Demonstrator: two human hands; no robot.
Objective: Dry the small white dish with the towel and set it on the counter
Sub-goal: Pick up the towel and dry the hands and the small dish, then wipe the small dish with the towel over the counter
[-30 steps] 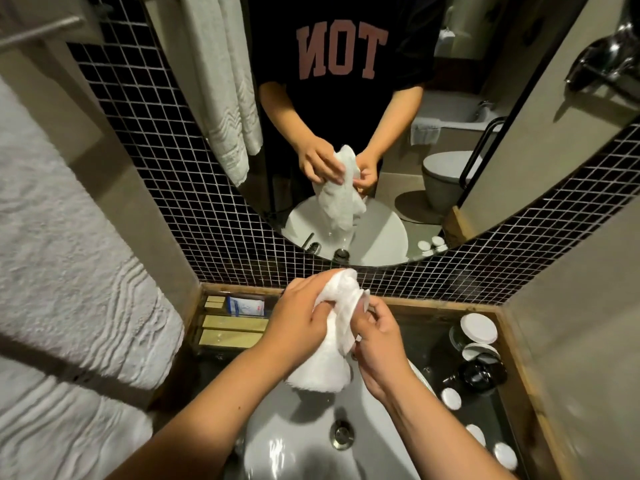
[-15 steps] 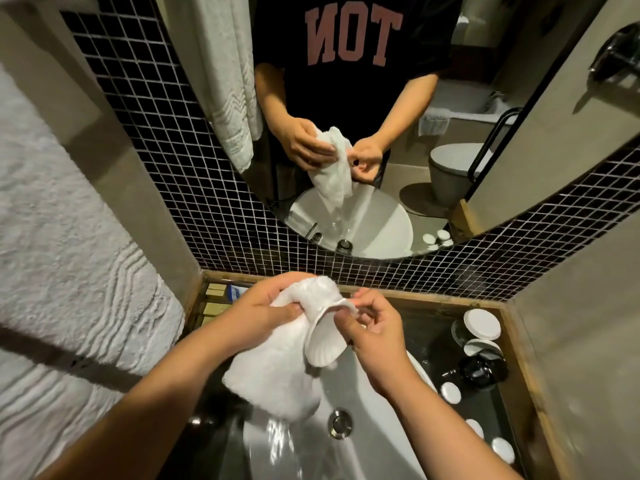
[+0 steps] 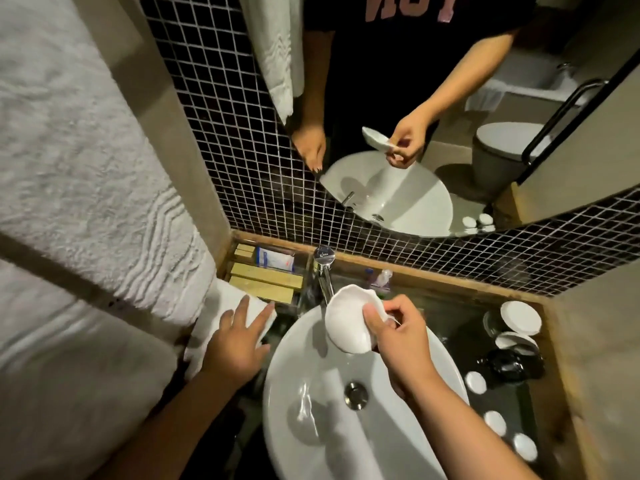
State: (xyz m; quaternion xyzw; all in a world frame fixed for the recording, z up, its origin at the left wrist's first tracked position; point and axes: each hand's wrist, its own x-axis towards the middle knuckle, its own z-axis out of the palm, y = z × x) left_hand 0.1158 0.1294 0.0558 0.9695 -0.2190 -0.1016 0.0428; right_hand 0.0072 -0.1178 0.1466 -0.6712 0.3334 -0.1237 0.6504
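Note:
My right hand (image 3: pixel 398 336) holds the small white dish (image 3: pixel 348 322) by its right rim, tilted on edge above the far side of the white basin (image 3: pixel 304 431). The dish is bare, with no towel on it. The small white towel (image 3: pixel 221 310) lies on the counter left of the basin. My left hand (image 3: pixel 235 341) rests flat on top of it with the fingers spread. The mirror above shows the same: one hand holding the dish, the other hand lowered.
A chrome tap (image 3: pixel 323 271) stands just behind the dish. Wooden boxes and a packet (image 3: pixel 266 280) sit at the back left. On the dark counter to the right are white-lidded jars (image 3: pixel 519 317), a black object (image 3: pixel 509 367) and small white caps (image 3: pixel 495 422). Large towels hang at left.
The towel has come off the dish. My left hand carried it left and laid it on the counter, while my right hand kept the dish over the basin. The camera tilted down.

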